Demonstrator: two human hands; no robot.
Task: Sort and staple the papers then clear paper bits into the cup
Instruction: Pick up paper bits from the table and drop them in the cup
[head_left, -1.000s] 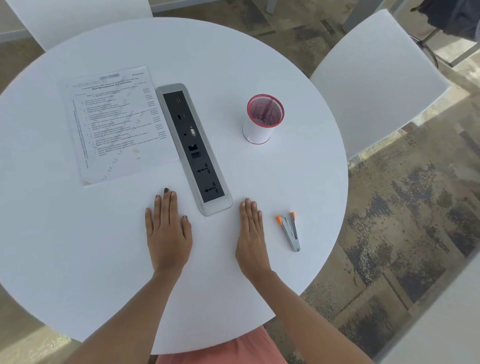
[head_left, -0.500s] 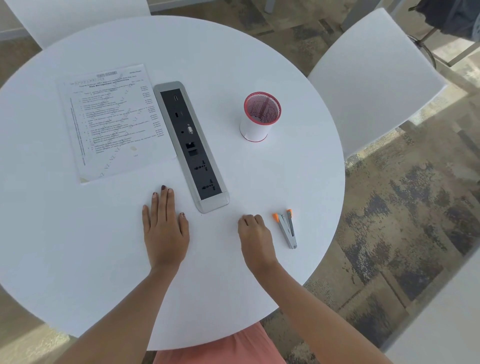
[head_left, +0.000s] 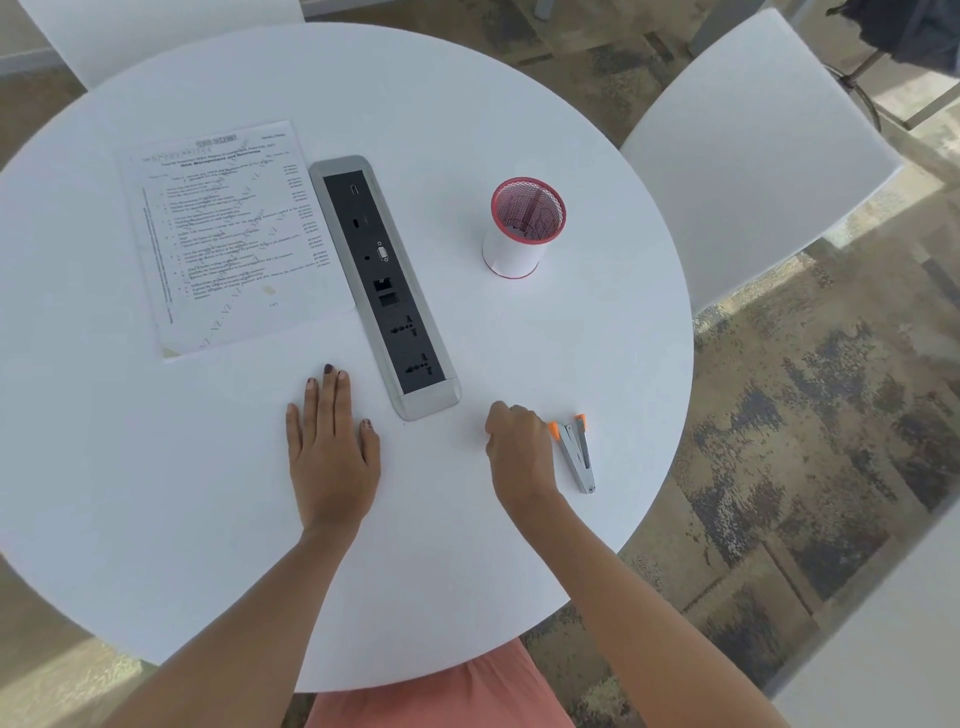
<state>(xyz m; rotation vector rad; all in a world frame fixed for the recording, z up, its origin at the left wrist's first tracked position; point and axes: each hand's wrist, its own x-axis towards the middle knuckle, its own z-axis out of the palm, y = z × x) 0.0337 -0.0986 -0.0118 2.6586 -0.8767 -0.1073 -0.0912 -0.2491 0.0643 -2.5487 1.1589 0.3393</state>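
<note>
Centrally, left hand (head_left: 332, 457) lies flat, fingers released, on the table (head_left: 571, 338); right hand (head_left: 519, 452), fingers clenched on nothing visible, sits just left of the stapler (head_left: 575, 456); papers (head_left: 223, 234) far left.

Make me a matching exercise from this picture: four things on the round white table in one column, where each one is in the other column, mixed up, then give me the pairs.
Things
1. white printed paper sheet
2. white cup with a red rim
3. silver stapler with orange tips
4. left hand

Places
A. standing upright, right of the grey socket strip
B. flat, palm down, by the strip's near end
C. lying just right of the curled right hand
D. lying flat, left of the strip

Pairs: 1-D, 2-A, 3-C, 4-B
</note>
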